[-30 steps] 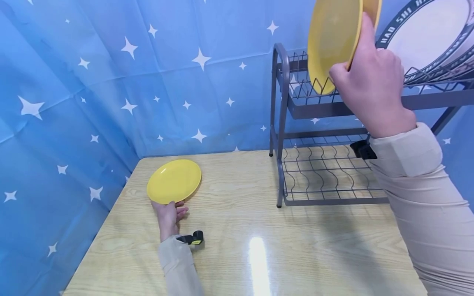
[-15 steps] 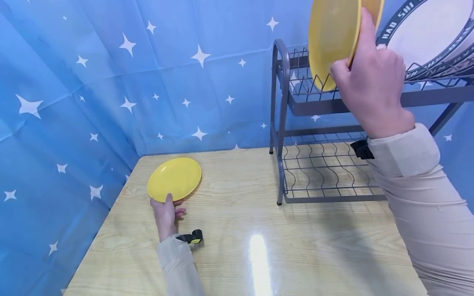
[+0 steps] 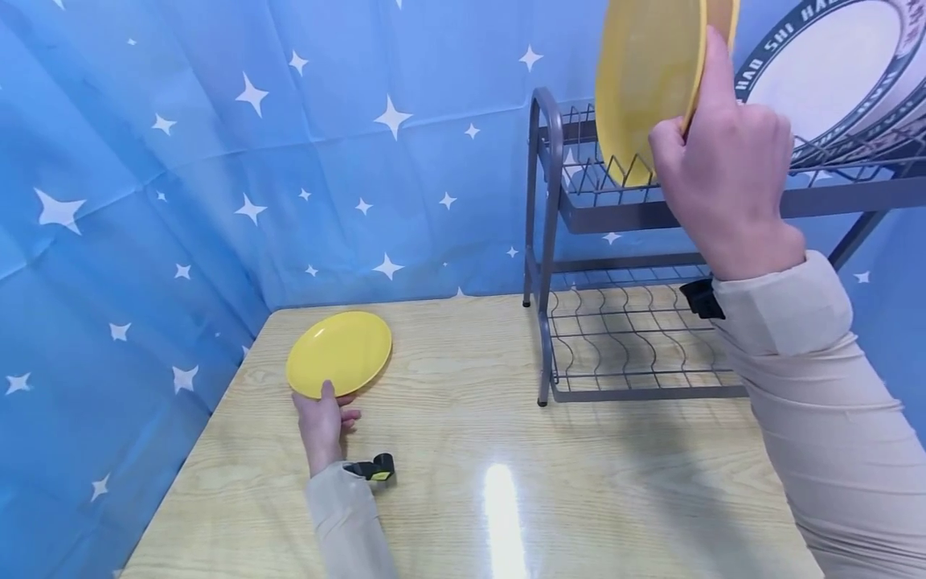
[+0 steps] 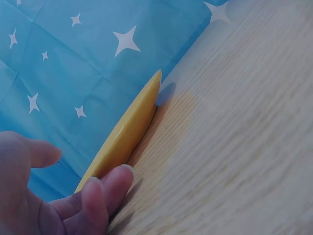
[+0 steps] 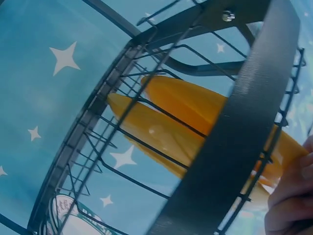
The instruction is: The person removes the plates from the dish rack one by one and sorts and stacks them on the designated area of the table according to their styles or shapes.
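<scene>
In the head view, my left hand (image 3: 320, 422) is at the near rim of a yellow plate (image 3: 340, 350) lying on the table's far left. Its thumb overlaps the rim from above. In the left wrist view, the thumb stands raised off that plate (image 4: 122, 134) with its fingers loosely bent at the edge. My right hand (image 3: 734, 169) grips an upright yellow plate (image 3: 647, 88) in the top tier of a dish rack (image 3: 637, 213), its lower edge between the wires. Behind it stands another yellow plate (image 3: 723, 14). The right wrist view shows the yellow plates (image 5: 156, 127) through the wires.
Several white plates with dark lettered rims (image 3: 825, 72) lean in the top tier, right of my right hand. The wire lower shelf (image 3: 637, 338) sits below. A blue star-patterned curtain (image 3: 405, 185) borders the wooden table (image 3: 448, 450) behind and at left.
My left thumb has shifted a little further over the rim of the plate on the table. My right hand keeps its grip at the rack, with only a slight shift.
</scene>
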{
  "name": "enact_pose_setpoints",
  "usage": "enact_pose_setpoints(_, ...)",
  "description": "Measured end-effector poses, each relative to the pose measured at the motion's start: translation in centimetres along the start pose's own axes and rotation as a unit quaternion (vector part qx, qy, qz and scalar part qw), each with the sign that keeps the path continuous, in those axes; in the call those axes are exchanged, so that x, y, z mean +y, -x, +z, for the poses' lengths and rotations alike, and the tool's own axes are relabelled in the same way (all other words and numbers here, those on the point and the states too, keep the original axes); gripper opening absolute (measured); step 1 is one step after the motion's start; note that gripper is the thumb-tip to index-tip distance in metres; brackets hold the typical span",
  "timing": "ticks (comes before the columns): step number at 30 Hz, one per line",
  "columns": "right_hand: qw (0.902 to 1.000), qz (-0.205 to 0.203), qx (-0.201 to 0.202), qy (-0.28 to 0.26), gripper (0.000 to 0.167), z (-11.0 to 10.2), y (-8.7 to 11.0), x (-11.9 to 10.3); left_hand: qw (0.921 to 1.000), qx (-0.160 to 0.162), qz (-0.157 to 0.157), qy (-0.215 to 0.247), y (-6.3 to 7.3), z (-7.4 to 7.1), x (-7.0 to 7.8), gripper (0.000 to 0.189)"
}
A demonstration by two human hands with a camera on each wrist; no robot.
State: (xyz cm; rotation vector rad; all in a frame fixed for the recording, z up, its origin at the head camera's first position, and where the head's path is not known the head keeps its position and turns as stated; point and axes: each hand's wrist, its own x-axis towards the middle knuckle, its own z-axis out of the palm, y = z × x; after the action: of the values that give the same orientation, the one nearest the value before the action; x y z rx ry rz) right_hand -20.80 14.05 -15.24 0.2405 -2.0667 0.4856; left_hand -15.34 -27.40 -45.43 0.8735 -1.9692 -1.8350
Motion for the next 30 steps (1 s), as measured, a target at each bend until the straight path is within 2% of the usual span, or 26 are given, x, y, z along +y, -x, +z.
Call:
enact_pose_setpoints(5, 0.9998, 0.005, 0.017, -0.002, 0.052, -0.4, -0.1, -0.4, 0.9999, 0.014, 0.007, -0.008, 0.1, -0.1, 0.3, 0.052)
enact_pose_setpoints(11, 0.9987, 0.013, 0.049, -0.011, 0.053, -1.0, 0.0, -0.5, 0.9992, 0.004, -0.002, -0.04, 0.4, 0.0, 1.3, 0.073)
enact_pose_setpoints(14, 0.9966, -0.009, 0.08, -0.013, 0.049, -1.4, 0.0, -0.4, 0.9987, -0.012, 0.007, -0.05, 0.6, 0.2, 1.8, 0.068)
enact_pose_setpoints(18, 0.9924, -0.024, 0.119, -0.022, 0.042, -1.7, 0.1, -0.3, 0.9972, -0.03, 0.037, -0.057, 1.1, 0.4, 2.6, 0.054)
enact_pose_setpoints(22, 0.9883, 0.016, 0.146, -0.042, 0.039, -1.8, 0.0, 0.2, 0.9935, -0.047, 0.068, -0.078, 1.7, 0.6, 4.0, 0.052)
enact_pose_setpoints(26, 0.983, 0.062, 0.155, -0.076, 0.039, -2.2, 0.2, 0.4, 0.9893, -0.073, 0.093, -0.086, 2.6, 1.1, 5.8, 0.053)
enact_pose_setpoints(30, 0.9783, 0.076, 0.161, -0.107, 0.043, -2.7, 0.8, 0.3, 0.9845, -0.103, 0.123, -0.072, 4.2, 1.7, 7.5, 0.049)
